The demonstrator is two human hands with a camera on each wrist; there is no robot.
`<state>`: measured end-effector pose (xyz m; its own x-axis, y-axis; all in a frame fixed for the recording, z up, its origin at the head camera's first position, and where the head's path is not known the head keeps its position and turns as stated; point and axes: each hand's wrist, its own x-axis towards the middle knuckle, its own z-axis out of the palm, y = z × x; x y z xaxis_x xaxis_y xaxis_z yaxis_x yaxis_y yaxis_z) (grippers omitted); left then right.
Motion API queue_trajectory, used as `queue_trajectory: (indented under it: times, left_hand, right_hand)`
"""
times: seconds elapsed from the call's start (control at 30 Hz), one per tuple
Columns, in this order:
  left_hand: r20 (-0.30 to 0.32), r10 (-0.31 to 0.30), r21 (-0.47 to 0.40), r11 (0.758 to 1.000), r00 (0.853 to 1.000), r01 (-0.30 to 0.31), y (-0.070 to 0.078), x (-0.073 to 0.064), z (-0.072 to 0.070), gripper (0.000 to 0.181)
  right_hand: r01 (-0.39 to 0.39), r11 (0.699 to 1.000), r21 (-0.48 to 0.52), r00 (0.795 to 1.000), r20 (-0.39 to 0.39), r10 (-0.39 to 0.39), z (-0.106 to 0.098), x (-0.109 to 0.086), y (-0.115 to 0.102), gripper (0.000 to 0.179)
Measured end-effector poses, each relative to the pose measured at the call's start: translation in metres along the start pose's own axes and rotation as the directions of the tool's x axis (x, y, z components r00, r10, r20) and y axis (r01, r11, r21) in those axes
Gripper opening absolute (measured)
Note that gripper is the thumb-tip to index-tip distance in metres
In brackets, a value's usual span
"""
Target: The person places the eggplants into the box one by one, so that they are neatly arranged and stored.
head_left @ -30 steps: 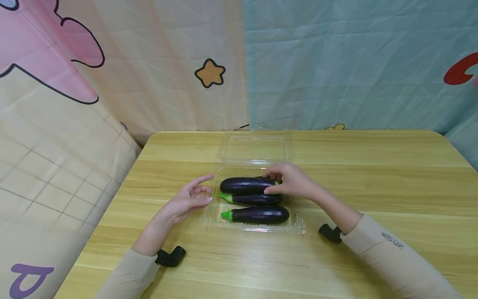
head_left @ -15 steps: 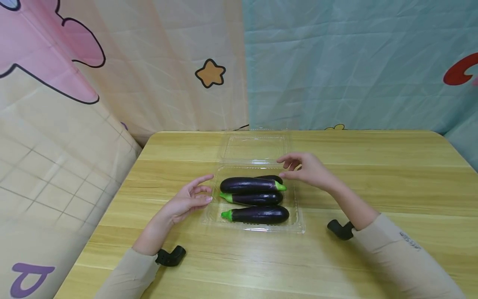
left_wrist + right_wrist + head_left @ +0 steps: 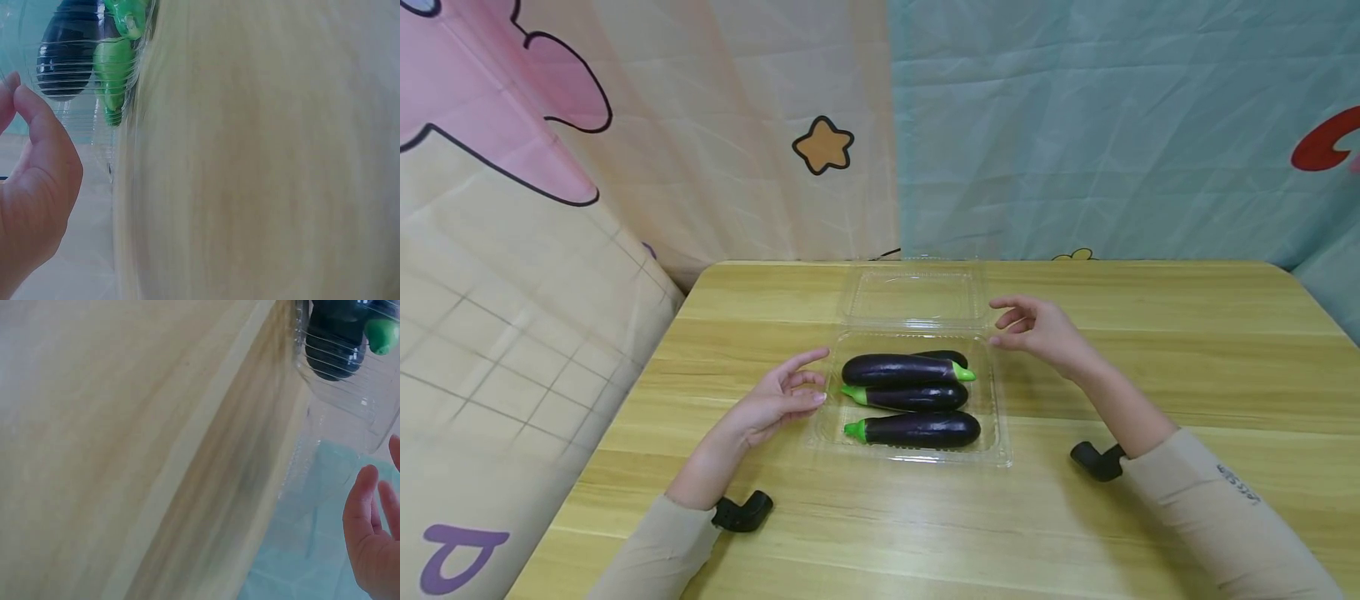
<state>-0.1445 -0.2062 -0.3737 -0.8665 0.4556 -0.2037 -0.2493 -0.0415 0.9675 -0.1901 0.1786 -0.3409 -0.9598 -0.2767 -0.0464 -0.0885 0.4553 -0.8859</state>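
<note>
A clear plastic clamshell container (image 3: 917, 456) lies on the table with its lid (image 3: 913, 296) folded back behind it. Several dark purple eggplants are in its tray: a front eggplant (image 3: 921, 430), a middle eggplant (image 3: 921, 397), an upper eggplant (image 3: 895, 369) with its green stem to the right, and a rear eggplant (image 3: 953, 357) partly hidden. At the tray's left edge, my left hand (image 3: 775, 406) pinches the rim between thumb and finger. My right hand (image 3: 1041, 333) holds nothing; its loosely bent fingers hover just right of the tray's back right corner.
The wooden table (image 3: 1187, 358) reaches back to a printed curtain (image 3: 1075, 125). Black wrist-mounted pieces (image 3: 743, 511) jut out beside both sleeves, close over the tabletop.
My right hand has let go of the upper eggplant, leaving its green stem in view, and has drawn back to the right, out past the tray. My left hand stays where it was.
</note>
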Motion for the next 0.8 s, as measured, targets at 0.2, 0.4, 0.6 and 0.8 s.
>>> queue_trajectory:
  times: [0.2, 0.4, 0.6, 0.8]
  left_hand:
    - [0.0, -0.007, -0.01, 1.0, 1.0, 0.007, 0.001, 0.0, 0.001, 0.072]
    - [0.005, 0.004, -0.003, 1.0, 1.0, -0.004, 0.0, -0.001, 0.001, 0.072]
    - [0.004, 0.003, 0.009, 1.0, 1.0, -0.003, -0.001, -0.001, 0.0, 0.072]
    - [0.001, 0.005, 0.028, 1.0, 1.0, -0.005, -0.001, 0.0, 0.0, 0.072]
  right_hand:
    - [-0.087, 0.991, 0.099, 0.996, 0.023, 0.085, -0.002, 0.003, 0.006, 0.071]
    - [-0.176, 0.944, 0.278, 0.984, 0.09, 0.156, -0.002, 0.009, 0.012, 0.075]
    - [-0.244, 0.849, 0.47, 0.967, 0.189, 0.173, -0.002, 0.014, 0.017, 0.074]
    - [-0.285, 0.789, 0.544, 0.954, 0.239, 0.18, -0.002, 0.016, 0.016, 0.071]
